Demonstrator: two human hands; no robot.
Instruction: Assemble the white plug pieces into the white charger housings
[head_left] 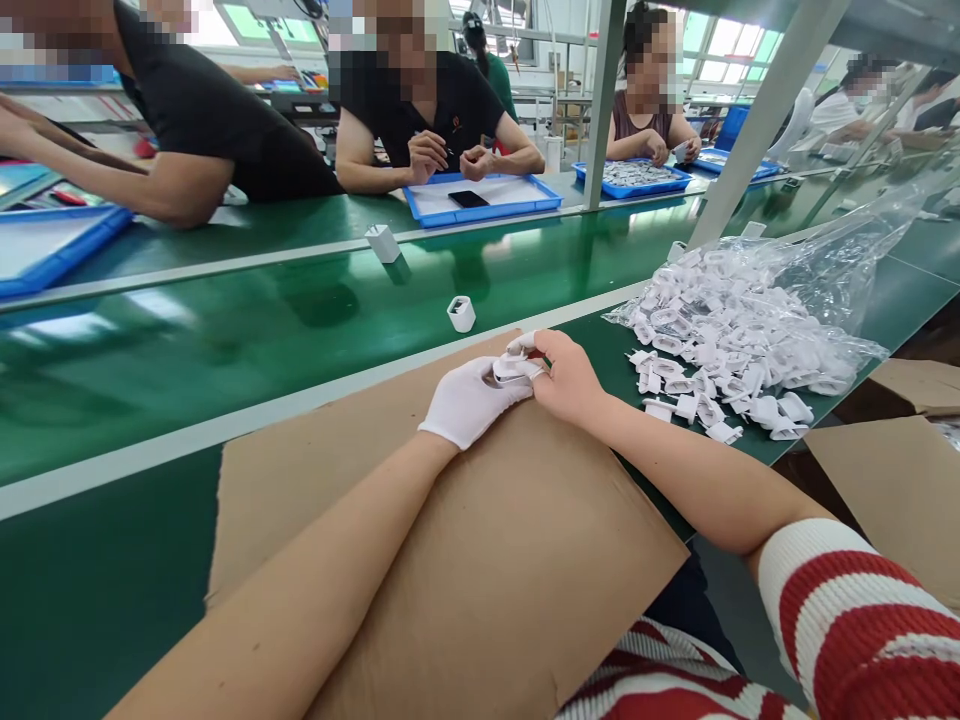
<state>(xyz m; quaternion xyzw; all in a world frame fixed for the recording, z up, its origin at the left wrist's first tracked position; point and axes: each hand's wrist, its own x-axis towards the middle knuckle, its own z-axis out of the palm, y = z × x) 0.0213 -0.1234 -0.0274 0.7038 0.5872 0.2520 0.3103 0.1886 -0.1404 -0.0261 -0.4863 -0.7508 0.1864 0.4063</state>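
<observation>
The gloved left hand and the right hand together grip a small white part above the cardboard. Glove fabric sliding or an uneven squeeze could make it slip and drop. The right arm, near the loose pile, could knock pieces across the bench.

A: What've we got on our green worktop?
B: Nr side: lg cardboard sheet, overhanging our edge. R of it, we've a heap of sm white plastic pts, some loose, some in/under a clear bag, can't tell which.
A: & the mid green band?
B: 2 white box-like pcs there, apart, betw pale strips.
A: Far side?
B: Blue trays in a row; we count at least 4, incl. one cut off at L.
</observation>
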